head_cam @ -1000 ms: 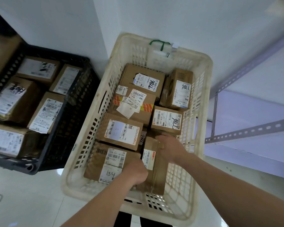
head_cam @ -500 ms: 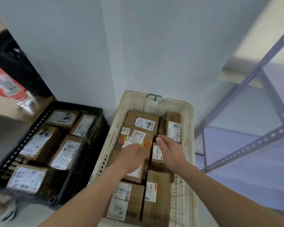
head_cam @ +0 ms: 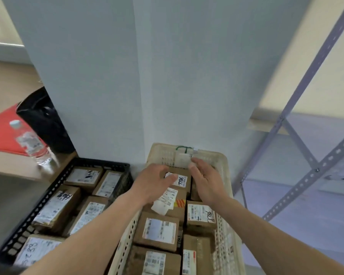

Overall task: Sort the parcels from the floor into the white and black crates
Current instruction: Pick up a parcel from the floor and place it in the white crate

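Note:
The white crate (head_cam: 225,187) stands against the wall, packed with several brown labelled parcels. To its left sits the black crate (head_cam: 48,197), also full of parcels. My left hand (head_cam: 153,182) hovers with relaxed fingers over the far parcel marked 7786 (head_cam: 182,180). My right hand (head_cam: 206,178) is held open just right of that parcel, above the far end of the crate, holding nothing. Another parcel marked 7786 (head_cam: 201,214) lies nearer along the right side.
A water bottle (head_cam: 29,142), a red folder (head_cam: 2,133) and a black bag (head_cam: 45,121) sit on a wooden surface at the left. A grey metal shelving frame (head_cam: 306,151) stands to the right. The white wall is directly behind the crates.
Both hands left the near parcel and moved up to the far end of the white crate. My view tilted upward, showing more wall.

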A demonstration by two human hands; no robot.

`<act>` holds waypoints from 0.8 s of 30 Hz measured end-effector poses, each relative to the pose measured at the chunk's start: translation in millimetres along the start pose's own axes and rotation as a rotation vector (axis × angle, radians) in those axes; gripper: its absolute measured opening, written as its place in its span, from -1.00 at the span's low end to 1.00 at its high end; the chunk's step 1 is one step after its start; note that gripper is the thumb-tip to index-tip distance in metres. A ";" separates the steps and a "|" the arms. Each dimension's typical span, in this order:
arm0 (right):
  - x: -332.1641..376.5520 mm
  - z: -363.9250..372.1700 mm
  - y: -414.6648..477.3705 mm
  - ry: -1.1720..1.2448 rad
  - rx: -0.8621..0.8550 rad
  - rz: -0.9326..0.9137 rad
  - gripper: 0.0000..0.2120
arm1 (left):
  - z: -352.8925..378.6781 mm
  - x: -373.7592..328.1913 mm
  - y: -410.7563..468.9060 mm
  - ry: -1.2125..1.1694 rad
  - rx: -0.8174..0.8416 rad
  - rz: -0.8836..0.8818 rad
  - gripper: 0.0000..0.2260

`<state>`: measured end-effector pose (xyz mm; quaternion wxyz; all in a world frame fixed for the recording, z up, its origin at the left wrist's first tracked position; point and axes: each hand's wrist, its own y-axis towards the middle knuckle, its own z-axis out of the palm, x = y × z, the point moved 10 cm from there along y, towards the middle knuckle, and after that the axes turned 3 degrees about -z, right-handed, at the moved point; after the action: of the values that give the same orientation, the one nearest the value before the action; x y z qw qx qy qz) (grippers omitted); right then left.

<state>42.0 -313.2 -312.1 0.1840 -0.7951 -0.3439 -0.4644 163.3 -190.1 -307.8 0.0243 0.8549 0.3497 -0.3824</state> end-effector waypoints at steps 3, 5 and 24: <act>13.5 -2.4 -2.4 -0.005 -0.007 -0.031 -0.17 | -13.0 -4.9 -8.0 0.007 -0.030 0.016 -0.52; 25.0 -1.3 -3.2 -0.018 0.005 -0.064 -0.19 | -22.6 -5.2 -14.1 0.004 -0.054 0.014 -0.52; 186.9 155.3 -109.2 0.050 0.569 -0.613 -0.38 | -125.8 89.6 -258.1 -0.111 -0.663 -0.438 -0.56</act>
<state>120.7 -71.9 -231.1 0.2581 -0.5619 -0.6745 -0.4033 125.9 95.4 -220.7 0.2357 0.6841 0.6262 -0.2903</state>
